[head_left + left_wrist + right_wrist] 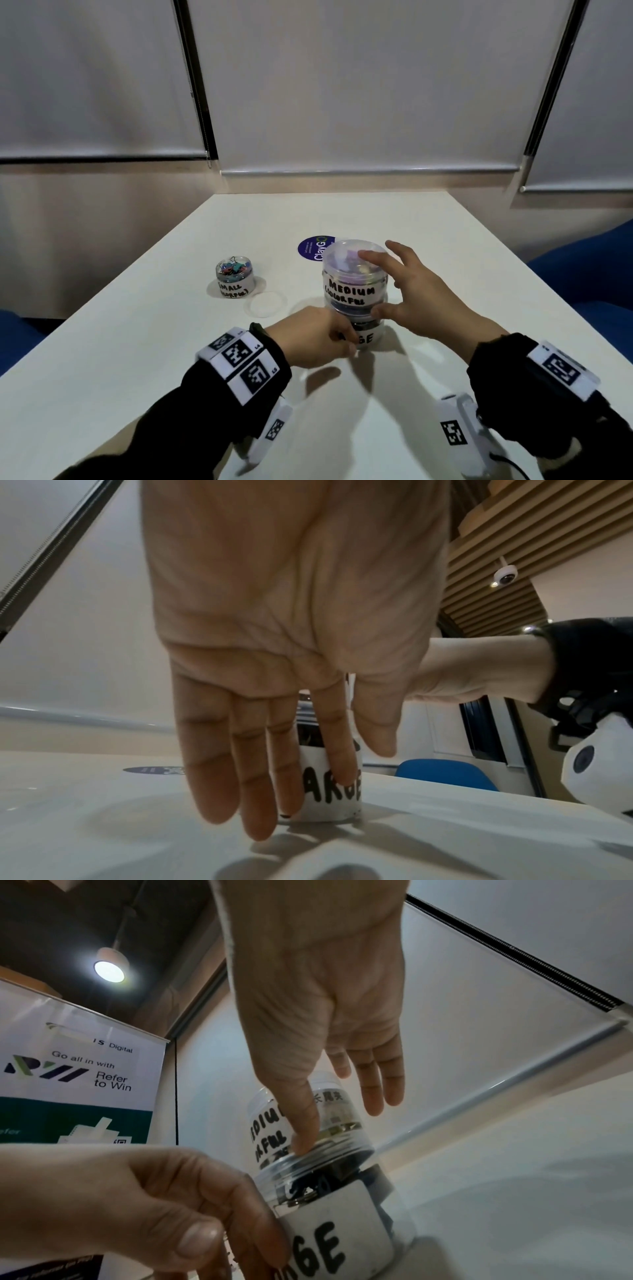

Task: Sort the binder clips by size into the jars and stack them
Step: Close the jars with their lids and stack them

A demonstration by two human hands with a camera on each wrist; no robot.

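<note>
A clear jar labelled MEDIUM (352, 289), lid on, stands stacked on the jar labelled LARGE (368, 339) at the table's middle. My right hand (404, 291) is at the medium jar's right side. Its thumb (304, 1123) presses near that jar's base, the index finger touches the lid, and the other fingers spread straight. My left hand (322, 339) rests with nearly straight fingers (335, 750) against the large jar's (329, 804) label. Dark clips show inside the large jar (329, 1218). The SMALL jar (235, 279), holding colourful clips, stands lidless at the left.
A clear lid (266, 304) lies flat between the small jar and the stack. A round blue sticker (313, 248) lies behind the stack. The white table (171, 359) is bordered by blue chairs (589, 274) at right and left. Blinds hang behind.
</note>
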